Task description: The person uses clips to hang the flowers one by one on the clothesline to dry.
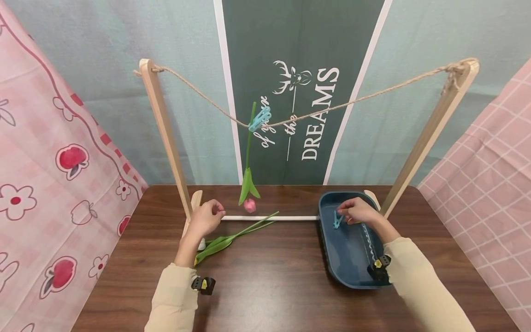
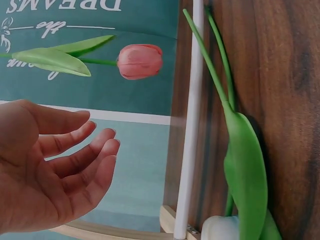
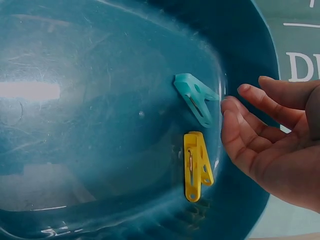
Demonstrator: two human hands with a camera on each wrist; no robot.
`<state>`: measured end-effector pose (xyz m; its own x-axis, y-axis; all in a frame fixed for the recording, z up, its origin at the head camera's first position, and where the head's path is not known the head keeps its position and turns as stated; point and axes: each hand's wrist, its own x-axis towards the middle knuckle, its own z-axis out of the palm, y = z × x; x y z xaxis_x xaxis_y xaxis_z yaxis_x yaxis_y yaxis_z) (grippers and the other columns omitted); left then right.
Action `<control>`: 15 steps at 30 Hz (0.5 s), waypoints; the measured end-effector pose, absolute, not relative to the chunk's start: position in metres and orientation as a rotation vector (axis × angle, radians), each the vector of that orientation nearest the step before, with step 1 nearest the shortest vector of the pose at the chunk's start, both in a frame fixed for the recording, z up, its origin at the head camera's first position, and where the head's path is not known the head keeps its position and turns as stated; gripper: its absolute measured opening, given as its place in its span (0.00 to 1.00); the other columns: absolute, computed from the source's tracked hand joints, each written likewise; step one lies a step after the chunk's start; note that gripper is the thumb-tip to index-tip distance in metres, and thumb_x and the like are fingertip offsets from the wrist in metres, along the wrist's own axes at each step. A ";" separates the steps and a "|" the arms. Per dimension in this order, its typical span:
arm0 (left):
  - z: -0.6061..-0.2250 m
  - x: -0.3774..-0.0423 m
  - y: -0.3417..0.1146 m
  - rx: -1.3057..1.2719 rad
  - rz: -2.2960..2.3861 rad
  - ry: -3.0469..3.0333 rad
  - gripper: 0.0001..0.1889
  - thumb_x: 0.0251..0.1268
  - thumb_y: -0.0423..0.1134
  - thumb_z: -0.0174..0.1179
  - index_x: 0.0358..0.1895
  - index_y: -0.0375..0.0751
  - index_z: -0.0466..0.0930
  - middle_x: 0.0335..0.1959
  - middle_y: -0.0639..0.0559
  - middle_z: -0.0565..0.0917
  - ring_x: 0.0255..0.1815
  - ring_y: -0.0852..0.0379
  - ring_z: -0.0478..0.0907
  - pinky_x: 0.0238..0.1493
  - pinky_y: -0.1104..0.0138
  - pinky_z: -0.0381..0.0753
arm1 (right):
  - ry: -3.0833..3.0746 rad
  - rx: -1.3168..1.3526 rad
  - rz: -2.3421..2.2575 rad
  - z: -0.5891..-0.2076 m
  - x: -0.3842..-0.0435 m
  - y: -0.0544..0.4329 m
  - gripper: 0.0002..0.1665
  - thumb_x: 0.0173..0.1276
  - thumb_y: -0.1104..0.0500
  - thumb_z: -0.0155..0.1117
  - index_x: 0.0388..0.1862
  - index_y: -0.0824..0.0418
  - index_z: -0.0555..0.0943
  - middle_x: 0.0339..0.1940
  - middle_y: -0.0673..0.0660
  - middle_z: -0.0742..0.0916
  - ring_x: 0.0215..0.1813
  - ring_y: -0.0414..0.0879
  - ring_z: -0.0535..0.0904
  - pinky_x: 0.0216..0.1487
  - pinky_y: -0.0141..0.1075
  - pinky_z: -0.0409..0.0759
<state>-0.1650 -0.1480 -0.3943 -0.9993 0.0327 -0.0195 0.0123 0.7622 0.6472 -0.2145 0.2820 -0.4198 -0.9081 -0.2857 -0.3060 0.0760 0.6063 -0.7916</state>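
My right hand (image 1: pixel 360 211) reaches over the far end of the dark blue basin (image 1: pixel 342 267), its fingers loosely bent around no object. Its fingertips are right at a light blue clothespin (image 3: pixel 194 100) in the basin; a yellow clothespin (image 3: pixel 192 167) lies beside that one. At the left, my left hand (image 1: pixel 206 218) hovers with relaxed, slightly curved fingers, holding nothing. Near it on the table lie green-stemmed tulips (image 2: pixel 246 165), one with a white bloom (image 2: pixel 219 229). A pink tulip (image 1: pixel 250 205) hangs head down from the rope, clipped by another light blue clothespin (image 1: pixel 260 119).
The sagging rope (image 1: pixel 199 94) runs between two wooden posts (image 1: pixel 166 133), the right post (image 1: pixel 427 138) standing behind the basin. A white rod (image 1: pixel 286 218) crosses low between them. Behind hangs a green and grey curtain (image 1: pixel 352 27); pink cloths flank the wooden table (image 1: pixel 265 295).
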 end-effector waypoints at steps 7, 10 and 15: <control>-0.401 -0.162 -0.149 0.041 1.064 2.912 0.04 0.58 0.34 0.58 0.32 0.37 0.76 0.24 0.50 0.78 0.24 0.54 0.72 0.28 0.62 0.68 | 2.412 -0.155 -1.220 -0.424 -0.216 0.278 0.16 0.66 0.68 0.52 0.47 0.80 0.73 0.27 0.60 0.80 0.28 0.47 0.76 0.28 0.36 0.77; -0.403 -0.161 -0.150 0.028 1.066 2.899 0.04 0.58 0.35 0.58 0.32 0.37 0.76 0.24 0.50 0.78 0.24 0.54 0.72 0.28 0.62 0.68 | 2.402 -0.166 -1.209 -0.425 -0.215 0.277 0.16 0.66 0.68 0.52 0.47 0.81 0.72 0.27 0.60 0.80 0.27 0.46 0.76 0.28 0.37 0.77; -0.405 -0.159 -0.150 0.010 1.076 2.879 0.04 0.58 0.34 0.58 0.32 0.36 0.76 0.23 0.49 0.77 0.24 0.54 0.72 0.27 0.62 0.69 | 2.401 -0.164 -1.193 -0.430 -0.215 0.278 0.16 0.66 0.68 0.52 0.48 0.81 0.72 0.26 0.59 0.80 0.27 0.46 0.75 0.29 0.38 0.77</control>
<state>-0.1593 -0.1500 -0.4052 -0.9977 0.0299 -0.0612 -0.0176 0.7551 0.6553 -0.2150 0.2780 -0.4296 -0.8909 -0.2989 -0.3419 0.0921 0.6182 -0.7806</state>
